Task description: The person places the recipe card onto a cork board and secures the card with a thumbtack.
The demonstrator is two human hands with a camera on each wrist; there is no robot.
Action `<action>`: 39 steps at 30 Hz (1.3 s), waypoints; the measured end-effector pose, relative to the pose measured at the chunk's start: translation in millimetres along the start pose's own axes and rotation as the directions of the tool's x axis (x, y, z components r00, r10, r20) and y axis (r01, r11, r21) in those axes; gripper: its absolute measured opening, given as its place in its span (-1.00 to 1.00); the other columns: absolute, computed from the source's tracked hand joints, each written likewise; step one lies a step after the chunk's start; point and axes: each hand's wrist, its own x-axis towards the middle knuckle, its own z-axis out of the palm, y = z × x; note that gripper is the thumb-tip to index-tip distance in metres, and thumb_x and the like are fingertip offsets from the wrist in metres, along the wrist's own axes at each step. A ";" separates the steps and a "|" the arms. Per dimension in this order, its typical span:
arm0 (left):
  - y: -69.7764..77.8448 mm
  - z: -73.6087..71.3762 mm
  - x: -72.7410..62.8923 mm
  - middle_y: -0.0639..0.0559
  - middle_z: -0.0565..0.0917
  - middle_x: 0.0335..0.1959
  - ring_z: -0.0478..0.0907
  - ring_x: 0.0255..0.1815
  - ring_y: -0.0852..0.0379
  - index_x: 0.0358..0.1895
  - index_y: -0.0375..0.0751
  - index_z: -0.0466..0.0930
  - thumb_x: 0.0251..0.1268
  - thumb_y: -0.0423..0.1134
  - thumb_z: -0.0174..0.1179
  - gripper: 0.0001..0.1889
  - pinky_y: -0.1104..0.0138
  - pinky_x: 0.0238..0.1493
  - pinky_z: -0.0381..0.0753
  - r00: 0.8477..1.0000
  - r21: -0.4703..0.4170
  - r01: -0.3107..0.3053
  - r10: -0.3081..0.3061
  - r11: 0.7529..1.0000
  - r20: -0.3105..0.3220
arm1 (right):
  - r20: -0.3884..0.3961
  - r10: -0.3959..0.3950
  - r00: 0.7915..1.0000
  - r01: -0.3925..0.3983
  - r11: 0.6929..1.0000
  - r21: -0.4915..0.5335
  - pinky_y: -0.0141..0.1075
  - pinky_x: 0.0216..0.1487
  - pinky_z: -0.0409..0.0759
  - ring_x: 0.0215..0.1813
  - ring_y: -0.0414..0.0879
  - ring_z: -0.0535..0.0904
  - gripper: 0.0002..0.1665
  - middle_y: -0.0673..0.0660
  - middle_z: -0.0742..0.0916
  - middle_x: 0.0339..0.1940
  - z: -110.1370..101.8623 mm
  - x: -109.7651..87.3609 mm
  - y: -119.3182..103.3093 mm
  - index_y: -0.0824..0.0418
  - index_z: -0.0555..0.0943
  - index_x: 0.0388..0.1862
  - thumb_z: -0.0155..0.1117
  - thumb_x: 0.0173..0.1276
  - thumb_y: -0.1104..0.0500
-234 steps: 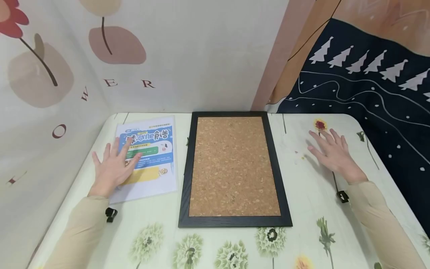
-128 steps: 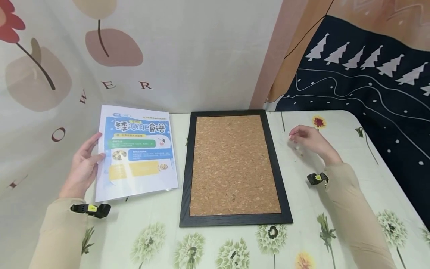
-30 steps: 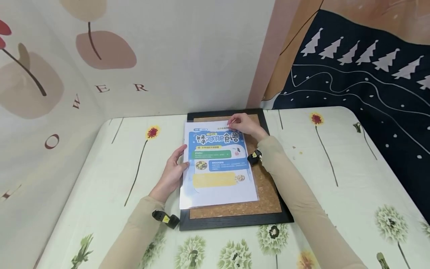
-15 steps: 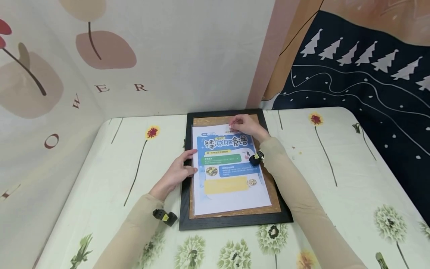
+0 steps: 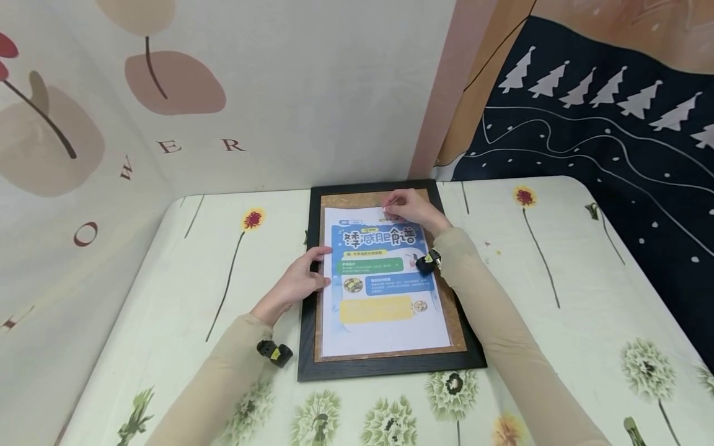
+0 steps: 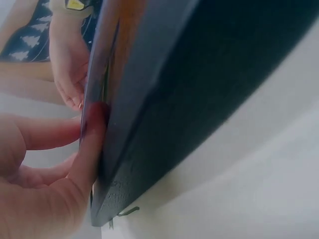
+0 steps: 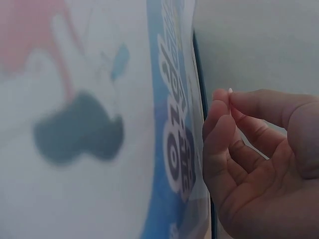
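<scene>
A printed poster [image 5: 370,279] in a clear sleeve, blue, green and yellow, lies over the cork board [image 5: 354,201] with its black frame, leaving strips of cork bare around it. At the poster's left side, my left hand [image 5: 295,282] pinches the edge between thumb and fingers, close above the frame. My right hand [image 5: 414,207] is at the poster's top, right of its middle. Its thumb and fingertips pinch a small white pin [image 7: 230,90], of which just a tip shows in the right wrist view; the fingers hide the remainder.
Beneath everything is a table with a flower-print cloth [image 5: 184,297]. Tiny loose bits [image 5: 499,252] lie right of the board. A printed curtain [image 5: 290,93] rises directly behind the table, and a dark tree-patterned cloth [image 5: 602,136] hangs at the right.
From its place at the left, the poster was lifted and carried right onto the board, then shifted slightly right and down. My right hand came from the right-hand table area to the poster's top.
</scene>
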 end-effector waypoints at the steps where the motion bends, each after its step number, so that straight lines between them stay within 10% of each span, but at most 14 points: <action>1: 0.5 0.4 0.9 -0.32 0.23 0.27 0.63 -0.34 0.03 0.44 -0.24 0.18 0.25 -0.58 0.10 -0.33 0.29 -0.25 0.57 1.000 0.016 -0.005 0.005 1.000 0.001 | 0.001 -0.001 1.000 0.001 1.000 -0.001 -0.28 -0.19 0.51 -0.22 0.02 0.55 -0.80 0.18 0.66 -0.24 0.0 0.0 0.3 0.24 0.61 -0.04 0.19 0.44 0.18; 14: 6.0 7.8 6.1 -0.21 0.37 -0.11 0.40 -0.49 0.12 0.40 -0.36 0.22 0.19 -0.59 0.19 -0.33 0.35 -0.41 0.48 0.998 0.056 -0.057 0.058 0.997 -0.020 | -0.004 0.059 0.998 -0.059 0.998 0.022 -0.28 -0.11 0.49 -0.18 0.01 0.55 -0.79 0.18 0.67 -0.18 -2.3 4.3 0.2 0.25 0.62 -0.03 0.19 0.44 0.19; 39: 7.4 -1.3 18.5 -0.17 0.39 -0.15 0.44 -0.30 0.05 0.46 -0.35 0.14 0.19 -0.54 0.25 -0.24 0.33 -0.34 0.60 1.000 0.065 -0.016 0.017 0.998 -0.016 | -0.064 0.086 0.994 -0.084 0.996 0.026 -0.14 0.10 0.38 -0.03 0.02 0.50 -0.78 0.17 0.64 -0.09 2.5 18.8 -4.0 0.22 0.60 -0.02 0.18 0.45 0.15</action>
